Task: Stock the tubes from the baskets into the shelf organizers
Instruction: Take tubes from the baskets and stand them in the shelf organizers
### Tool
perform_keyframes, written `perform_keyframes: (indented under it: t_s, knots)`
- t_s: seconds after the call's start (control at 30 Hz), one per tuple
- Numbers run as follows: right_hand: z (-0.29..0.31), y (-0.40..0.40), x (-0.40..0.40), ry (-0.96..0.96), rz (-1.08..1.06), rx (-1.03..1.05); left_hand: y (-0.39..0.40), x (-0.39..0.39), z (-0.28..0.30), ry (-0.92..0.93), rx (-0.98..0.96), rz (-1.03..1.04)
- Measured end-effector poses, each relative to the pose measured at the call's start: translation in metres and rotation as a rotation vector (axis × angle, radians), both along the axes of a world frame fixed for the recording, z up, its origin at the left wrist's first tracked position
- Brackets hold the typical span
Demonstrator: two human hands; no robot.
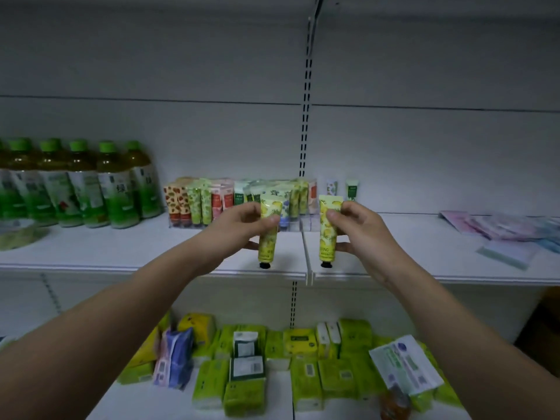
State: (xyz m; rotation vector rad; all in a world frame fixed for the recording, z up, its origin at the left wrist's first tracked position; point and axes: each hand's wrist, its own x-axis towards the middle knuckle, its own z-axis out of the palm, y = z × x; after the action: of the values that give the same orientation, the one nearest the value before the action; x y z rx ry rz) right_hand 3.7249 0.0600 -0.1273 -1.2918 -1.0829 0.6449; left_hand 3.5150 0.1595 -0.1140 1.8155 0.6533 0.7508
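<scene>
My left hand [242, 225] pinches a yellow lemon-print tube [268, 247], held upright with its black cap down. My right hand [360, 228] pinches a matching yellow tube [328, 237] the same way. Both tubes hang above the front of the white middle shelf [121, 250]. Behind them a clear shelf organizer [236, 201] holds several upright tubes in red, green, pink and blue prints. Two small tubes [342, 187] stand alone just right of the organizer. No basket is in view.
Green-capped tea bottles [78, 183] line the shelf's left end. Flat pastel packets [509, 231] lie at its right end. A white divider [307, 256] sticks out at the shelf's front edge between the two tubes. The lower shelf holds green and yellow tissue packs [272, 368].
</scene>
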Motion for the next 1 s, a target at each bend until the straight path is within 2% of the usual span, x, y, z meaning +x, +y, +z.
perform_keyframes:
  t_s: [0.2,0.4,0.53,0.7,0.87,1.0]
  knots:
    - [0.024,0.051,0.036,-0.054,-0.062,0.05,0.055,0.035,0.037,-0.044,0.042,0.029]
    - [0.035,0.113,0.067,0.001,-0.106,0.155,0.107,0.073,0.063,0.04,0.122,-0.035]
    - [0.029,0.165,0.083,0.057,-0.147,0.206,0.134,0.106,0.068,0.07,0.148,-0.031]
    - [0.015,0.228,0.1,-0.01,-0.214,0.248,0.171,0.141,0.061,-0.014,0.166,0.043]
    - [-0.017,0.243,0.103,-0.098,-0.245,0.27,0.196,0.147,0.052,0.025,0.245,0.104]
    - [-0.021,0.247,0.105,-0.154,-0.217,0.264,0.202,0.153,0.054,0.073,0.297,0.104]
